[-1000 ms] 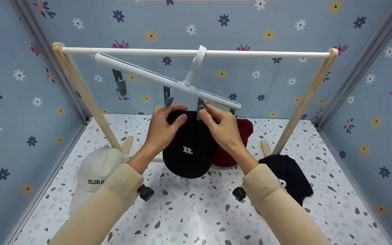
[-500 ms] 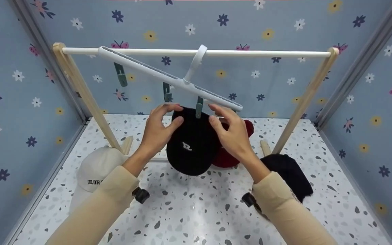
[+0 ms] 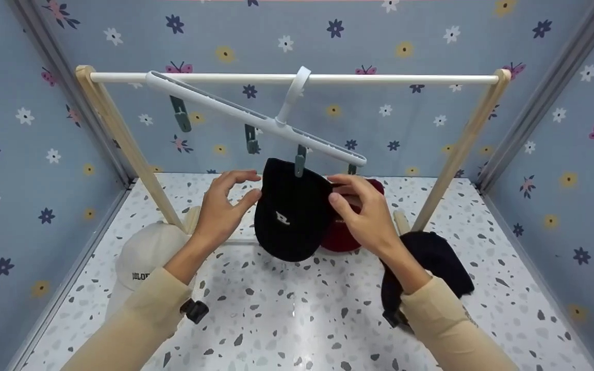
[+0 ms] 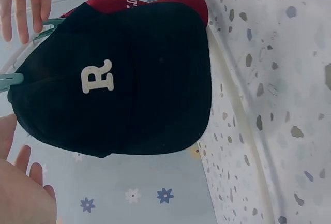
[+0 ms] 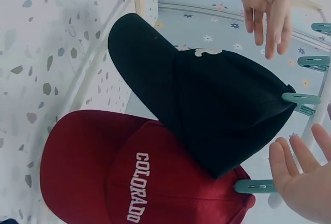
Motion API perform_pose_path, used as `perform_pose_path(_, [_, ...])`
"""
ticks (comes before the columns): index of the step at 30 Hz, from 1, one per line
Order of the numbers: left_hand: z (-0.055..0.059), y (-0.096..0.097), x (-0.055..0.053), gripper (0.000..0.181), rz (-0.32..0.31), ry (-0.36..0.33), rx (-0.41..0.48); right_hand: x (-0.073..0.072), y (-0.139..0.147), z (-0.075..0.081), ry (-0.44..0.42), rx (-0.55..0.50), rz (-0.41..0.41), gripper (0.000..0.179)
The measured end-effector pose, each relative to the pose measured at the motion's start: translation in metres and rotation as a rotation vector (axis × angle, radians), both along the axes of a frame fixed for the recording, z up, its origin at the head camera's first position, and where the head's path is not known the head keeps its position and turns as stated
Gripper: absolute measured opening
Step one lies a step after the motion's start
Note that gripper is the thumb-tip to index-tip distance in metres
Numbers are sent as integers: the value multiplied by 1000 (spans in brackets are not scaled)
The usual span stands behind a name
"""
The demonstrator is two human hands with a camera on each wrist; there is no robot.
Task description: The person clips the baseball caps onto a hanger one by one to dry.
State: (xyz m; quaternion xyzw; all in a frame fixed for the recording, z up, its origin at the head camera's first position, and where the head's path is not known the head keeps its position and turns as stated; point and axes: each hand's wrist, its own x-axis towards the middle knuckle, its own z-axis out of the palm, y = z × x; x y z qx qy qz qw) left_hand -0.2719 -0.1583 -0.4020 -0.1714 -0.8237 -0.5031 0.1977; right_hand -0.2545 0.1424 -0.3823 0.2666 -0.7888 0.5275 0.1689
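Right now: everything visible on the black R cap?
Black baseball cap, fabric-looking, with a white R on the front and rounded brim. It hangs tilted, brim lowest, its upper end pinched by a green clip on the white hanger. It overlaps the red COLORADO cap in view; contact unclear. Left grip and right grip flank it, not holding.

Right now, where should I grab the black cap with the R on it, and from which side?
I'd take the black cap by its wide brim, coming from the front and below. It hangs from a green clip at its upper edge, so the brim points down within easy grasp. The red cap crowds it behind on the right, so the front looks easier.
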Motion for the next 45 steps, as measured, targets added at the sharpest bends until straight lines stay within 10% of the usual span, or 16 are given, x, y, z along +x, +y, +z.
perform_pose_path(14, [-12,-20,27,25,-21,61,-61,17,14,-13,-58,-30,53,35])
perform_pose_path(23, [-20,-50,42,28,10,-15,-129,27,12,-25,-64,-13,61,35])
perform_pose_path(45, [-29,-127,52,25,122,-13,-251,38,-8,-52,-131,-57,139,36])
